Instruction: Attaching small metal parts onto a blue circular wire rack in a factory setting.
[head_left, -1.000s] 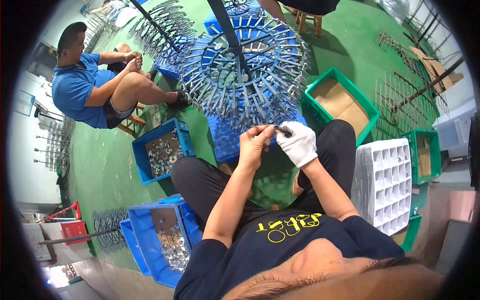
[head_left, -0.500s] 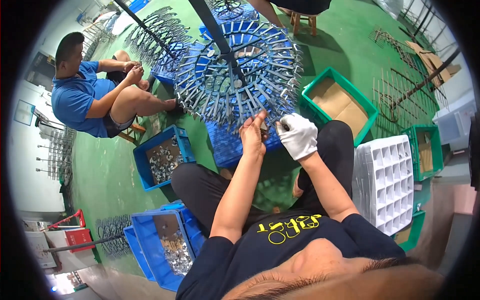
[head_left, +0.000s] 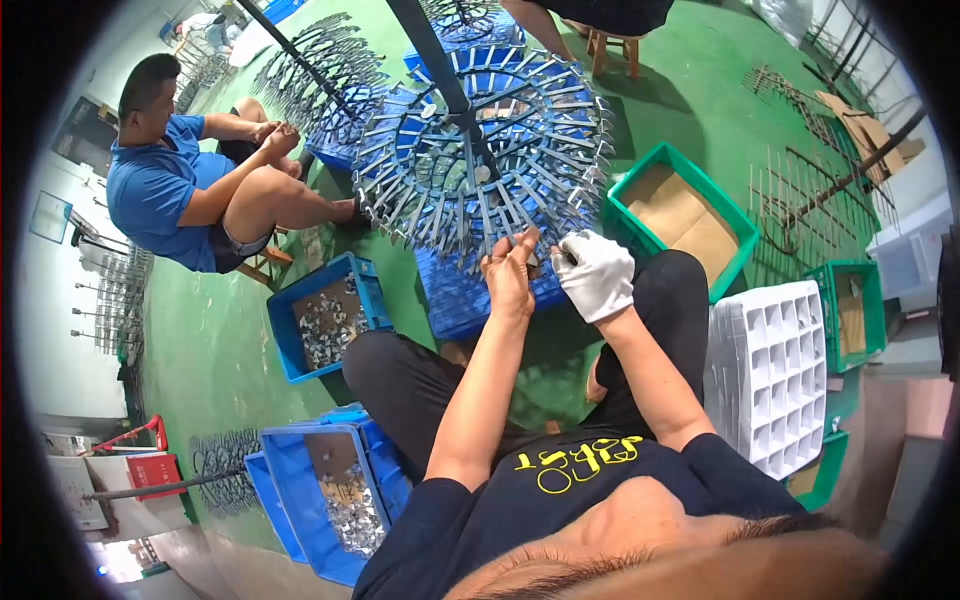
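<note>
The round metal rack (head_left: 478,125) stands in front of me on a dark upright pole (head_left: 428,50), its rings set with many flat prongs hung with small metal pieces. At its near edge my bare left hand (head_left: 509,284) has its fingers bent and drawn together. Beside it to the right, my right hand (head_left: 600,277) in a white glove is closed, thumb and fingers pressed together. A small piece seems to sit between the left fingers, too small to make out; what the glove grips is hidden. Under the rack is a blue crate (head_left: 455,300).
Blue bins with small metal parts stand at my left: one farther bin (head_left: 283,330), one nearer bin (head_left: 300,490). To the right are a green crate (head_left: 735,265) lined with cardboard and a white compartment tray (head_left: 775,375). A co-worker (head_left: 165,190) sits at the left, hands together.
Both hands stay close together at the rack's near edge, with slight finger movement. The view has shifted a little, so the rack sits slightly lower and to the right.
</note>
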